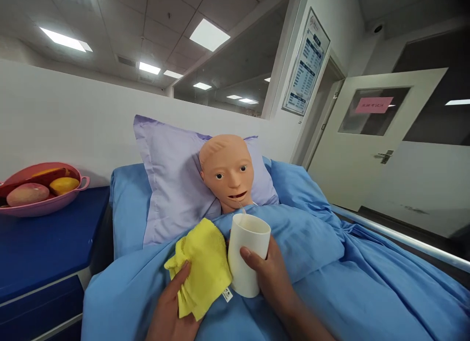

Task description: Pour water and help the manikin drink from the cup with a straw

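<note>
My left hand (176, 302) grips a folded yellow towel (203, 262), its thumb pressed over the cloth; a small white tag hangs from the towel's lower corner. Wrapped round a white cup (244, 267) is my right hand (270, 272), thumb across the front. The cup stands nearly upright just right of the towel, over the blue blanket. From its rim a thin clear straw (241, 205) runs up to the mouth of a patient manikin (227, 169). The manikin's head leans on a lilac pillow (172, 174). What is inside the cup cannot be seen.
A blue blanket (312, 233) covers the manikin's body and the bed. On the left, a blue bedside cabinet (55, 248) bears a pink basket (40, 208) of fruit. A metal bed rail (400, 238) runs along the right. Beyond it stands an open door (367, 155).
</note>
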A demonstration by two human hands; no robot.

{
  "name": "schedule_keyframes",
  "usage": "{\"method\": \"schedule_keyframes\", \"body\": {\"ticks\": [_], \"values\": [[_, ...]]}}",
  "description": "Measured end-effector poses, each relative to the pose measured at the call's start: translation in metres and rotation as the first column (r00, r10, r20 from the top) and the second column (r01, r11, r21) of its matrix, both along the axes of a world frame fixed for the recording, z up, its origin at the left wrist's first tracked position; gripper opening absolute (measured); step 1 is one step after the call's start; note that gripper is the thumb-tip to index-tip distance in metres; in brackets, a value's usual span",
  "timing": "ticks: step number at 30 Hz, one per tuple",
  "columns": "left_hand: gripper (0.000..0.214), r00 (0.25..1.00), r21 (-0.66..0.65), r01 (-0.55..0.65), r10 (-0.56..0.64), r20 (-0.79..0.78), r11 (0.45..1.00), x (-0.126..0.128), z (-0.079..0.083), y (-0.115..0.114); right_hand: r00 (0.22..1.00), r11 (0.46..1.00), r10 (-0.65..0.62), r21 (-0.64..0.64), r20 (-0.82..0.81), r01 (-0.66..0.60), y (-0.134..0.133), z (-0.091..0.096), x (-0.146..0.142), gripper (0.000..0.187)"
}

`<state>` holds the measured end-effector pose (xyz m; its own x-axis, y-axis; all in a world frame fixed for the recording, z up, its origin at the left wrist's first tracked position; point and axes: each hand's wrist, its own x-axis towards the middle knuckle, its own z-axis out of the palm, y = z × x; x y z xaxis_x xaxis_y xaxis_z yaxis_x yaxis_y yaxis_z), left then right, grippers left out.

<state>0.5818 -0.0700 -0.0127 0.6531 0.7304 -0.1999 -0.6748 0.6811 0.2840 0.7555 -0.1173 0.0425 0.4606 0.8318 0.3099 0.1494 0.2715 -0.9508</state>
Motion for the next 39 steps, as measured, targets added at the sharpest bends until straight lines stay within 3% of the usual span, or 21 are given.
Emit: {"method": "schedule_keyframes", "body": {"ticks": [6,14,21,28,34,39], "values": [[0.051,0.996,-0.025,-0.057,0.054,-0.078,0.998,-0.004,0.011,-0.009,0.998,1.0,0.006,-0.028,-0.056,-0.007,0.003,-0.002,0.002,0.063],[0.057,0.938,0.014,-0.106,0.105,-0.331,0.994,-0.011,0.016,-0.018,0.998,0.999,0.004,-0.052,-0.066,-0.007,0.001,0.0,0.001,0.061],[0.057,0.927,0.063,-0.122,0.136,-0.349,0.991,-0.013,0.012,-0.017,0.994,0.998,0.032,-0.051,-0.102,-0.037,0.0,0.005,-0.001,0.062],[0.057,0.931,0.057,-0.147,0.158,-0.33,0.987,-0.009,0.012,-0.016,0.974,0.979,0.182,-0.069,-0.138,-0.193,0.002,0.013,0.014,0.059],[0.063,0.958,-0.004,-0.132,0.127,-0.259,0.991,-0.009,0.013,-0.018,0.97,0.979,0.174,-0.073,-0.167,-0.189,0.001,0.017,0.012,0.063],[0.063,0.951,0.037,-0.125,0.13,-0.279,0.991,-0.009,0.012,-0.018,0.982,0.995,0.079,-0.048,-0.174,-0.089,0.001,0.01,0.006,0.063]]}}
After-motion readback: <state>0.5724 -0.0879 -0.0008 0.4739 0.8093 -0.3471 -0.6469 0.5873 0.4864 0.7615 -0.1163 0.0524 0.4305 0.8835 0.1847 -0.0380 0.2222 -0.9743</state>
